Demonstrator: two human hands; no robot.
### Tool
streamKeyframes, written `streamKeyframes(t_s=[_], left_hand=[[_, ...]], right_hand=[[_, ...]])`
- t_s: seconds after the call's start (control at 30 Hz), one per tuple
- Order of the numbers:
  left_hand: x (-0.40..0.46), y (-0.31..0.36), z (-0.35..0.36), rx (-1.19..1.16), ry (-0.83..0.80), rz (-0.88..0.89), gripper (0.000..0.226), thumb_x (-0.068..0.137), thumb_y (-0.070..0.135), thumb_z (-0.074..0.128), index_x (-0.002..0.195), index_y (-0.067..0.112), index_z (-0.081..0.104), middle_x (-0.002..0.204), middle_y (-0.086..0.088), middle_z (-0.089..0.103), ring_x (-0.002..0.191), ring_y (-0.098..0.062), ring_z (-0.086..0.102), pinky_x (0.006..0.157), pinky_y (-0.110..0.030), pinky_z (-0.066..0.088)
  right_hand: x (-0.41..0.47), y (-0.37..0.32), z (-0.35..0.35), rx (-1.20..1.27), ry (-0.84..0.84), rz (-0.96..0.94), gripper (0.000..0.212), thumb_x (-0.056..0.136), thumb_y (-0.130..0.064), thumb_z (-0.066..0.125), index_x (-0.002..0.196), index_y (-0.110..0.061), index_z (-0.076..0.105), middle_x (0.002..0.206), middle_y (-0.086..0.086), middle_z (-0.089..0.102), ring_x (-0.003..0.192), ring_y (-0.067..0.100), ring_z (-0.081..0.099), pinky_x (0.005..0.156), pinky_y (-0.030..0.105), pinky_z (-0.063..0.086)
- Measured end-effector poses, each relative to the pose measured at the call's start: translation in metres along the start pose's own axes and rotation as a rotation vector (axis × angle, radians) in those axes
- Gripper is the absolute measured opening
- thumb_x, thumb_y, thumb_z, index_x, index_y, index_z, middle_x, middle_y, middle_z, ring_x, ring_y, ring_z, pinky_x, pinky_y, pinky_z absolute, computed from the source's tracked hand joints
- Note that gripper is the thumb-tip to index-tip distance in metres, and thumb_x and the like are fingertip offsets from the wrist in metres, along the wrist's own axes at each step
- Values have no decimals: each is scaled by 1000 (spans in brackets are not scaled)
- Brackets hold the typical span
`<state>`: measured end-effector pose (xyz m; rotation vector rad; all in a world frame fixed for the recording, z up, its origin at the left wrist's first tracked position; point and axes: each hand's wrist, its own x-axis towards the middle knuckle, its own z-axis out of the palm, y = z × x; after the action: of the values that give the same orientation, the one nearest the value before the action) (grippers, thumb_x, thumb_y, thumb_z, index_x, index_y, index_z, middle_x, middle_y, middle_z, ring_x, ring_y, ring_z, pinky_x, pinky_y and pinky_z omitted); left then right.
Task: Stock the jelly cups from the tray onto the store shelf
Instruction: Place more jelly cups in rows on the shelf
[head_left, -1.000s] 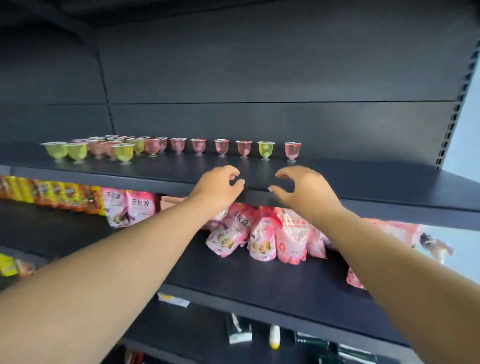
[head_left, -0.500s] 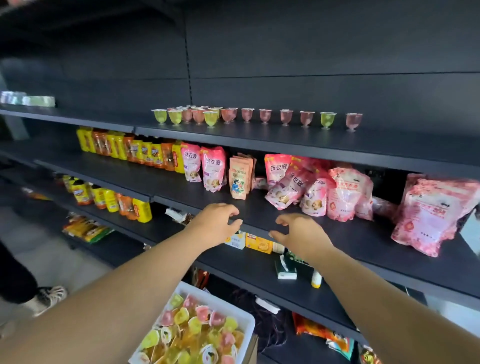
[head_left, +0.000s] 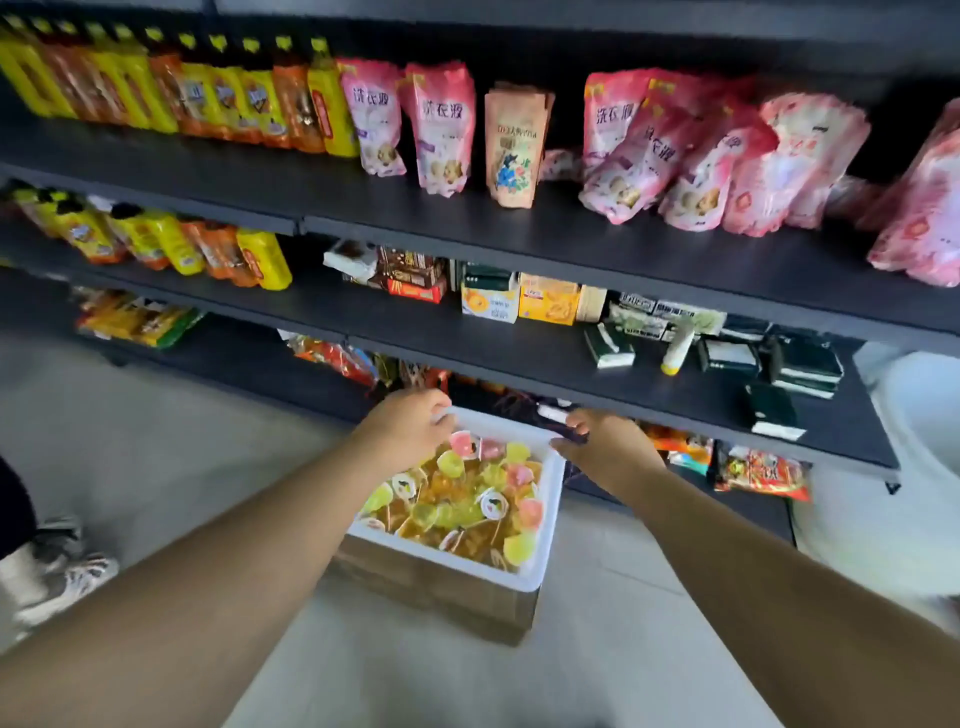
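Floor-level white tray (head_left: 540, 561) heaped with jelly cups (head_left: 467, 499)

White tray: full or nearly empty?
Still well stocked. The white tray holds a heap of jelly cups in green, pink and yellow, hiding its bottom and reaching near the rim.
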<state>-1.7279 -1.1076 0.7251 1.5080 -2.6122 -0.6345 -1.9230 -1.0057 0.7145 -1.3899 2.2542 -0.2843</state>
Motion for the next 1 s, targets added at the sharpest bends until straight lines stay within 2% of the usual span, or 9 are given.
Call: streamKeyframes(t_s=[0.13,0.27,0.37,0.47,0.57,0.73,0.9,1.0], left_hand=[[-8,-42,52,-32,-145,-73,32,94,29,47,117,10,59,119,-6,63,108,-22,58,82,-29,45],[2,-66,97,-98,-231,-135,32,93,27,49,117,9,59,121,-6,62,113,-20,56,89,-26,42],[13,-76,135,-184,-276,-270,36,94,28,49,123,8,56,125,-6,60,117,-20,54,91,-23,39],[21,-85,172,-220,-335,-328,37,94,29,49,124,7,55,126,-8,60,117,-21,54,91,-22,38],[32,-97,204,-226,-379,-392,38,95,30,48,124,7,55,127,-7,59,118,-21,53,91,-22,38],[48,-118,257,-227,-464,-472,39,96,30,45,127,7,52,131,-8,56,119,-21,52,90,-23,37],[73,-131,306,-195,-433,-522,41,97,32,42,126,5,52,130,-11,57,119,-25,53,90,-26,38],[76,-135,330,-160,-373,-492,39,98,30,41,123,3,54,123,-15,61,114,-28,56,90,-31,41]], right_hand=[[4,15,58,23,-131,127,41,89,-41,54,125,-20,54,124,2,60,110,23,57,84,28,46],[20,37,105,56,-214,226,42,89,-41,54,124,-19,54,126,2,58,112,22,55,85,28,44],[39,55,139,128,-275,315,41,89,-39,55,124,-18,54,125,1,59,112,21,55,83,26,43],[60,70,169,192,-316,399,45,90,-37,55,128,-14,51,130,4,56,117,24,52,87,27,41],[87,83,200,282,-325,497,49,90,-35,55,131,-9,48,134,7,53,122,26,48,93,29,40],[125,97,249,394,-338,591,57,91,-37,54,137,-8,41,137,10,49,124,27,46,93,27,39],[161,104,294,393,-316,546,54,91,-32,55,136,-8,38,132,12,52,120,28,49,84,26,41],[178,98,320,391,-211,595,57,89,-27,56,137,-5,33,135,12,47,122,29,46,93,30,39]])
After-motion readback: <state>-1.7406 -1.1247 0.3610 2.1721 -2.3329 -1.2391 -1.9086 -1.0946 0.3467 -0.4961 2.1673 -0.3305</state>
